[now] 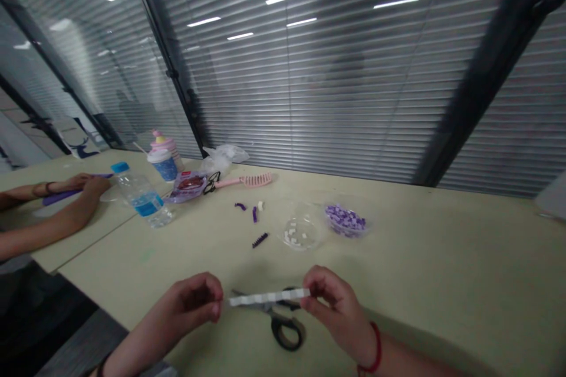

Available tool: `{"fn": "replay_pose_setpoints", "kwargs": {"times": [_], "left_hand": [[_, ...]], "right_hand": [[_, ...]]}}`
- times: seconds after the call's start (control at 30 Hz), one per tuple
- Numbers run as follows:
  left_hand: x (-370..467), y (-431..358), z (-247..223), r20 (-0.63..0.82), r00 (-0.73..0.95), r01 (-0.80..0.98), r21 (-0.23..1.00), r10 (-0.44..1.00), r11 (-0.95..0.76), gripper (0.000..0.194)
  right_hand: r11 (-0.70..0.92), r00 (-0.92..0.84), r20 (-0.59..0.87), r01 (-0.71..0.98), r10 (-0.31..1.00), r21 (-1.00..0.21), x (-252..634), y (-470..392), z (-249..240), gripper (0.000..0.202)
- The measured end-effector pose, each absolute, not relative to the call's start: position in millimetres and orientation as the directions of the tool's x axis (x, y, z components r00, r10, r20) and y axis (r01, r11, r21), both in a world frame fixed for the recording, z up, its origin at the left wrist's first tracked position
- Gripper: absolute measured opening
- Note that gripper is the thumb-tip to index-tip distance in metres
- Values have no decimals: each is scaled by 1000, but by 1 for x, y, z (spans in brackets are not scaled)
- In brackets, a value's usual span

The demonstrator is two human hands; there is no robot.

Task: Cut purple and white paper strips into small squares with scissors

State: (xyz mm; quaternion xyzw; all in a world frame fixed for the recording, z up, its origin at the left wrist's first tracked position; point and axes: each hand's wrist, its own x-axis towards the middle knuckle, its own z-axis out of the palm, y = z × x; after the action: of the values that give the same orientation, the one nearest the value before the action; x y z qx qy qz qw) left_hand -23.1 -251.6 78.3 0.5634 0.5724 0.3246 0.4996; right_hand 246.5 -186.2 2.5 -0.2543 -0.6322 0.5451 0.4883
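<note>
Partly hidden, black-handled scissors (275,325) beneath a ridged white strip (269,297)

Head view: the right hand (333,303) pinches the strip's end above the bench (420,265); the left hand (192,300) curls near the other, whether gripping I cannot tell.

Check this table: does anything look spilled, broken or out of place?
Nothing looks clearly spilled or broken. The dark ridged strip and two purple scraps seem stray, lying loose on the table outside the clear bowl.
</note>
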Motion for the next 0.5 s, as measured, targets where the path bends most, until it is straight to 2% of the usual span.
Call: {"fn": "replay_pose_setpoints", "kwargs": {"times": [0.3,0.43,0.5], "left_hand": [[-95,-308,77,-251,-143,391,874,957,288,21],[-111,-319,71,-176,-270,408,870,947,278,21],[-93,-313,74,-128,-251,456,859,960,234,19]], "right_hand": [[218,-419,283,-196,863,-956,249,-188,5,18],[244,-444,304,-187,843,-951,249,-189,5,16],[288,-458,343,-188,820,-939,249,-189,7,16]]}}
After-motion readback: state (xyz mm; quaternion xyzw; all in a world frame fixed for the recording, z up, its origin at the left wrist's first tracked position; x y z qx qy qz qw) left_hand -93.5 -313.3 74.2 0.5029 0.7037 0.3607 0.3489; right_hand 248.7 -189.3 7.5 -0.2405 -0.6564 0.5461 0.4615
